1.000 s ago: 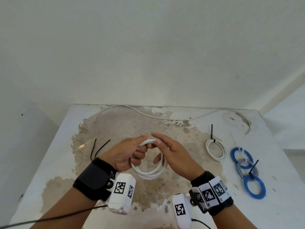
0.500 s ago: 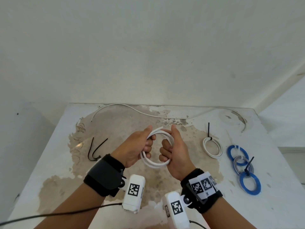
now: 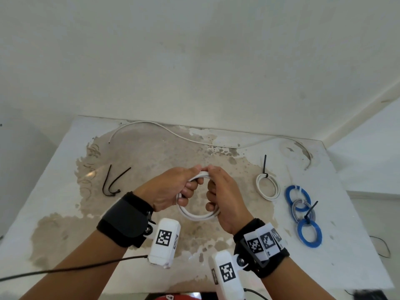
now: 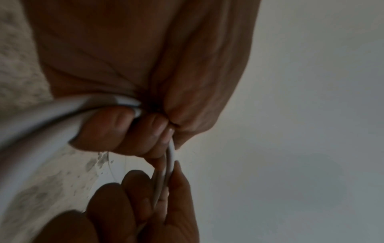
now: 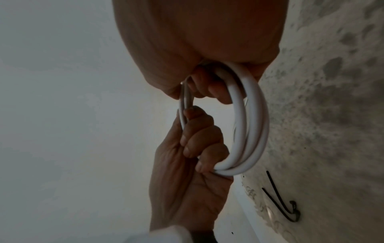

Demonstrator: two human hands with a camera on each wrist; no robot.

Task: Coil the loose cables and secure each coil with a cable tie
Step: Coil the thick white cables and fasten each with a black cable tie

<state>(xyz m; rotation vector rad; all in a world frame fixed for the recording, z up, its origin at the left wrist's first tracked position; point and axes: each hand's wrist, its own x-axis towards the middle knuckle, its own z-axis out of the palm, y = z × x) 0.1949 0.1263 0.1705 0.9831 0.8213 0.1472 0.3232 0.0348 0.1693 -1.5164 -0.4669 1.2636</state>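
- A white cable coil (image 3: 198, 215) of a few turns is held in the air above the middle of the bench (image 3: 54, 191), between both hands.
- The left hand (image 3: 173, 189) is curled round the left side of the coil, with the fingers passed through the ring; the turns are pinched at the far top by thumb and fingers.
- The right hand (image 3: 225, 198) is curled round the right side in the same way, and its thumb meets the left thumb at the top of the ring.
- In the right wrist view the turns (image 5: 249, 125) are seen lying side by side, a little spread at the lower part, so the coil is judged as not yet bound.
- The cable looks light, smooth and rather stiff; it is expected to spring open if one grip is loosened, and a smooth jacket may slide between the fingers.
- A good place to hold is judged to be where all turns cross together, so that one hand can keep them while the other is freed.
- Two loose black cable ties (image 3: 112, 182) lie on the bench to the left, well apart from the hands.
- A tied white coil (image 3: 268, 187) and tied blue coils (image 3: 303, 213) lie to the right; a long loose white cable (image 3: 173, 133) lies along the far edge.
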